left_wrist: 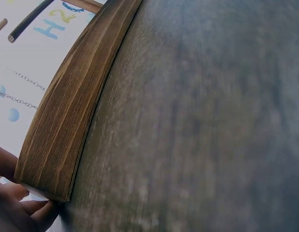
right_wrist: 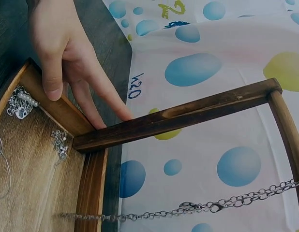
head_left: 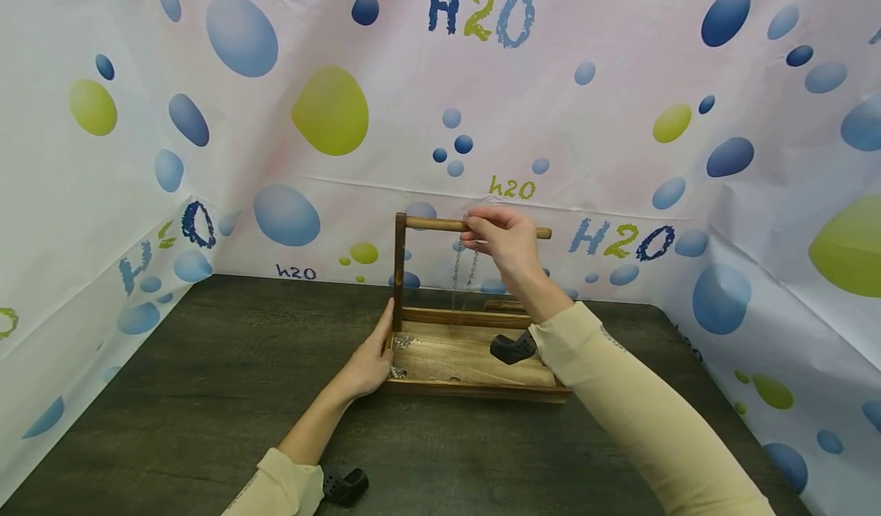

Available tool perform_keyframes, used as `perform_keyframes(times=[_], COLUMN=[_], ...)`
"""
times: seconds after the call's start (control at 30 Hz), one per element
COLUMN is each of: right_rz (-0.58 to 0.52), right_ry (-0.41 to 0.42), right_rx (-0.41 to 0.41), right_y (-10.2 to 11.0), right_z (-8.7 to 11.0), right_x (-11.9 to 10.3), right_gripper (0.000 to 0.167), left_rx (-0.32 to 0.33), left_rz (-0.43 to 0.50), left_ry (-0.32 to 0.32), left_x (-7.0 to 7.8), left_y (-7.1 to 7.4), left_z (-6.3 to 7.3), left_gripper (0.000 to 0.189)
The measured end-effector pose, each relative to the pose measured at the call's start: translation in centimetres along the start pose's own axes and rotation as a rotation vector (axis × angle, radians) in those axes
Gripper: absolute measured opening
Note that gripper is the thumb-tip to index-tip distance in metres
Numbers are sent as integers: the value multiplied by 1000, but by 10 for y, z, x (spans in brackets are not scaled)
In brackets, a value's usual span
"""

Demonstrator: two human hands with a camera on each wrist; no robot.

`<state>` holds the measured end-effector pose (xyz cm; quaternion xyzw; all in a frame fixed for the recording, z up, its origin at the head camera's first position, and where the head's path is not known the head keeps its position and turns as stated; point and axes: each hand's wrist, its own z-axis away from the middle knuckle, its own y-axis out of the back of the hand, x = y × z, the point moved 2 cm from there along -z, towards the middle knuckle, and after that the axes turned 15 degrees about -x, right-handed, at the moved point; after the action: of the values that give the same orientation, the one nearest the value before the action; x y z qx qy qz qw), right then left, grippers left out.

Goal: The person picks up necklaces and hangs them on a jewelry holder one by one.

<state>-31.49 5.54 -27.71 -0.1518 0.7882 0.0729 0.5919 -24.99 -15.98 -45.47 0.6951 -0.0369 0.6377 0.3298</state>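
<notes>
Directly below the right hand [head_left: 505, 242], which pinches it at the wooden bar [head_left: 433, 224], the chain [right_wrist: 159, 214] hangs straight down, crosswise to that bar, while the left hand [head_left: 366, 366], farther off, steadies the tray [head_left: 475, 391] with outstretched fingers.

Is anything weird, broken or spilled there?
Nothing looks spilled or broken. The wooden crossbar looks a bit lopsided, though: a post holds its left end, but none shows under its right end. Maybe it's made that way.
</notes>
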Motion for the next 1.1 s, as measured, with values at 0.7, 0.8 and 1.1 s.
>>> perform_keyframes(times=[0.7, 0.8, 1.1], right_rz=[14, 7, -4], right_ry=[0, 1, 16], right_rx=[1, 1, -11], right_y=[-23, -27, -38], right_z=[-3, -4, -4], right_x=[6, 8, 10], right_gripper=[25, 24, 21], left_rx=[3, 3, 5], left_rz=[11, 11, 13], left_ry=[2, 1, -1], left_x=[0, 0, 0], left_y=[1, 1, 1], left_z=[0, 0, -1], left_gripper=[85, 85, 86])
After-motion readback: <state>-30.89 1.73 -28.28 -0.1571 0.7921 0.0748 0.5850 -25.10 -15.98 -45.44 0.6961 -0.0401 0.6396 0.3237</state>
